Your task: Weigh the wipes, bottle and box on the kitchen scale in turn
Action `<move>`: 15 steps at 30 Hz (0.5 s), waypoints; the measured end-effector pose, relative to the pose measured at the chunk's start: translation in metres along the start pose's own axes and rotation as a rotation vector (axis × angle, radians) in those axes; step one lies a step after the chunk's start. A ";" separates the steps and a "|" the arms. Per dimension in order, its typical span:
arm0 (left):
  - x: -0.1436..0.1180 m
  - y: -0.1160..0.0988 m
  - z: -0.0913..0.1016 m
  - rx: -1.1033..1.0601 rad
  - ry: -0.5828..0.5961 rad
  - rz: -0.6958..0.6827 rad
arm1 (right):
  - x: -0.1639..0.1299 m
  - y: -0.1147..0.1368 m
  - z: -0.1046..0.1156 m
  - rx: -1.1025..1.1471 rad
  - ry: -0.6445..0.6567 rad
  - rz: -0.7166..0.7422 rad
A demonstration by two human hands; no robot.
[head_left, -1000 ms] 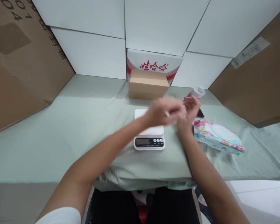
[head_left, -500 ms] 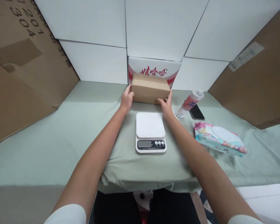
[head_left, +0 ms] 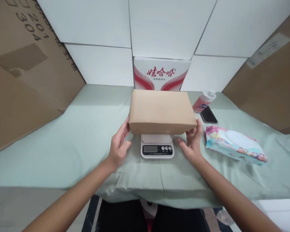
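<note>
A brown cardboard box (head_left: 162,108) is over the white digital kitchen scale (head_left: 157,150), covering most of its platform. Whether it touches the platform I cannot tell. At the box's left side, the fingers of my left hand (head_left: 119,146) press against it near the front corner, thumb held away. My right hand (head_left: 192,141) supports the front right corner, with fingertips at the side and partly hidden beneath. The scale's display and several round buttons face me; no digits are readable.
Behind stands a white and red carton (head_left: 161,74) against white panels. To the right are a pink-and-white bottle (head_left: 204,101), a black phone (head_left: 209,115) and a wet wipes pack (head_left: 235,145). Large cardboard sheets (head_left: 29,83) flank a green cloth (head_left: 62,145).
Both hands have brought the cardboard box from against the back carton toward me, over the scale. The carton's lettering is now uncovered. The view has shifted slightly.
</note>
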State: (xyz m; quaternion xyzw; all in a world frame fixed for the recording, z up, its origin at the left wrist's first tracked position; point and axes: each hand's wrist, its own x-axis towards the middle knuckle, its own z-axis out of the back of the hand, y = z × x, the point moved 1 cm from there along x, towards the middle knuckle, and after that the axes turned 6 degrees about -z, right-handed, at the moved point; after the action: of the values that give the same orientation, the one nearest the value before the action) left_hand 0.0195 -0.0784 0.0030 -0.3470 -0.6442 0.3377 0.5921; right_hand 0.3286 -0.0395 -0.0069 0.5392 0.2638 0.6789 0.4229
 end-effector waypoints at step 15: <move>0.001 -0.023 0.007 0.056 -0.063 -0.025 | 0.008 0.011 0.020 0.163 -0.219 -0.012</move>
State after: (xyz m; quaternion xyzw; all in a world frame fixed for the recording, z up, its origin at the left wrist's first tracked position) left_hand 0.0109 -0.0900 0.0228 -0.3112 -0.6570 0.3589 0.5854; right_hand 0.3435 -0.0400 0.0119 0.6410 0.2734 0.5896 0.4083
